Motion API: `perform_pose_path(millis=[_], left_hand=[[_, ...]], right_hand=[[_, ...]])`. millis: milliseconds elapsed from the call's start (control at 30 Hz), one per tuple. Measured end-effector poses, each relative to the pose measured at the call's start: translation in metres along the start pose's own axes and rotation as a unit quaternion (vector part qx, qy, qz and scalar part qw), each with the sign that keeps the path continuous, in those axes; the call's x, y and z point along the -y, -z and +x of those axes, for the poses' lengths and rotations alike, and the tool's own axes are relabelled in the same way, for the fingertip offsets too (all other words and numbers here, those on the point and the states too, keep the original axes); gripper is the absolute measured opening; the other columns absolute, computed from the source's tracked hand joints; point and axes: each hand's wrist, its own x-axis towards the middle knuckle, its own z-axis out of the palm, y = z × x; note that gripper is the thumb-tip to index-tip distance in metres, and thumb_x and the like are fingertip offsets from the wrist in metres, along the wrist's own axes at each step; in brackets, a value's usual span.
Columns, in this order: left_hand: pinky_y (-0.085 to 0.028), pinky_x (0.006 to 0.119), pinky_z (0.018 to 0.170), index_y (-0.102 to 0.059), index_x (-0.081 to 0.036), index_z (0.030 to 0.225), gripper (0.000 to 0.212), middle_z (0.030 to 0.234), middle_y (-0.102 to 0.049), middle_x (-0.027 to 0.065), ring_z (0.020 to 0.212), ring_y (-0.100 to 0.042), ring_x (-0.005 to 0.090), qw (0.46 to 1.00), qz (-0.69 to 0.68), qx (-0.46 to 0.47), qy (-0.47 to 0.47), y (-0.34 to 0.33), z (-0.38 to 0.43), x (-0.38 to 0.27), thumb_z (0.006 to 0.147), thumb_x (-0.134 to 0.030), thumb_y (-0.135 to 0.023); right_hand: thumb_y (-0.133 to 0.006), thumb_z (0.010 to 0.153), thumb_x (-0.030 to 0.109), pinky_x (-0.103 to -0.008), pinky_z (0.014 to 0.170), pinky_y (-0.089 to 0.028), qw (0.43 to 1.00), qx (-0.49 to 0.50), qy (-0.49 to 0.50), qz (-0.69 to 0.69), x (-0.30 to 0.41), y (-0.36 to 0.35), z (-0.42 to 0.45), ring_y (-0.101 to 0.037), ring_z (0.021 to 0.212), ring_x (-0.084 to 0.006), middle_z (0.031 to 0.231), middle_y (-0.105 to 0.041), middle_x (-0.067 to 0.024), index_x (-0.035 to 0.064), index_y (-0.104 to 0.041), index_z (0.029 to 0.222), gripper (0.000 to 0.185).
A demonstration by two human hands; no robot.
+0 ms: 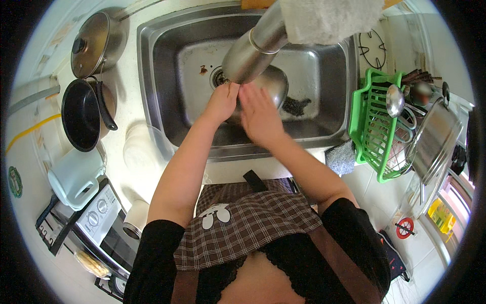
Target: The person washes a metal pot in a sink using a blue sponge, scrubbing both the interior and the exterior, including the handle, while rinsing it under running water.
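My left hand (225, 102) and my right hand (262, 116) meet under the tip of a metal faucet (246, 57), over a stainless steel sink (324, 83). The right palm is turned down, its fingers stretched and blurred by motion, with nothing seen in it. The left fingers are close together, and the faucet tip and the right hand partly cover them; whether they grip anything is hidden. Below the hands sits a round metal bowl (279, 85), partly covered by them. Dark wet scraps (296, 106) lie on the sink floor to its right. The drain (218, 77) shows to the left.
A lidded pot (91, 45), a black-lined saucepan (81, 114) and a translucent plastic container (146, 142) stand left of the sink. A green dish rack (374, 125) holds utensils on the right. A pale cloth (334, 19) hangs over the faucet's upper part.
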Motion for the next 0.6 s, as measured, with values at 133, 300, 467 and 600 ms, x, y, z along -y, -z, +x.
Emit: perform_pose_path(millis=[133, 300, 467, 600], left_hand=[[-0.043, 0.043, 0.076, -0.057, 0.007, 0.088, 0.049, 0.083, -0.059, 0.0281, 0.082, -0.056, 0.0437, 0.999, 0.013, -0.018, -0.029, -0.003, 0.002, 0.008, 0.098, -0.034, -0.032], [-0.043, 0.042, 0.075, -0.058, 0.007, 0.086, 0.054, 0.080, -0.060, 0.0275, 0.078, -0.056, 0.0422, 0.998, -0.031, -0.059, 0.013, 0.001, -0.008, -0.018, 0.098, -0.038, -0.030], [-0.043, 0.040, 0.076, -0.060, 0.007, 0.089, 0.057, 0.081, -0.060, 0.0279, 0.078, -0.055, 0.0411, 0.997, -0.057, -0.041, -0.016, -0.002, -0.005, 0.016, 0.098, -0.042, -0.030], [-0.043, 0.040, 0.077, -0.059, 0.008, 0.089, 0.060, 0.082, -0.060, 0.0284, 0.080, -0.056, 0.0421, 0.998, -0.045, -0.031, 0.016, -0.003, -0.007, 0.003, 0.098, -0.043, -0.028]], right_hand=[[-0.052, 0.083, 0.020, -0.0427, 0.110, -0.024, 0.981, 0.121, -0.144, -0.050, -0.045, 0.004, 0.068, -0.036, 0.130, -0.0321, 0.136, -0.040, -0.0238, -0.0067, -0.046, 0.125, 0.050], [-0.049, 0.084, 0.019, -0.0443, 0.110, -0.025, 0.997, -0.016, -0.077, -0.023, 0.003, -0.005, 0.039, -0.036, 0.130, -0.0336, 0.135, -0.042, -0.0229, -0.0078, -0.048, 0.122, 0.046], [-0.052, 0.082, 0.020, -0.0455, 0.109, -0.026, 0.999, -0.011, 0.007, -0.048, 0.010, -0.006, 0.015, -0.038, 0.128, -0.0336, 0.132, -0.044, -0.0229, -0.0064, -0.050, 0.120, 0.047], [-0.054, 0.081, 0.019, -0.0481, 0.107, -0.028, 0.981, 0.089, -0.155, 0.070, -0.041, 0.006, 0.081, -0.045, 0.118, -0.0351, 0.121, -0.051, -0.0217, -0.0048, -0.052, 0.115, 0.041]])
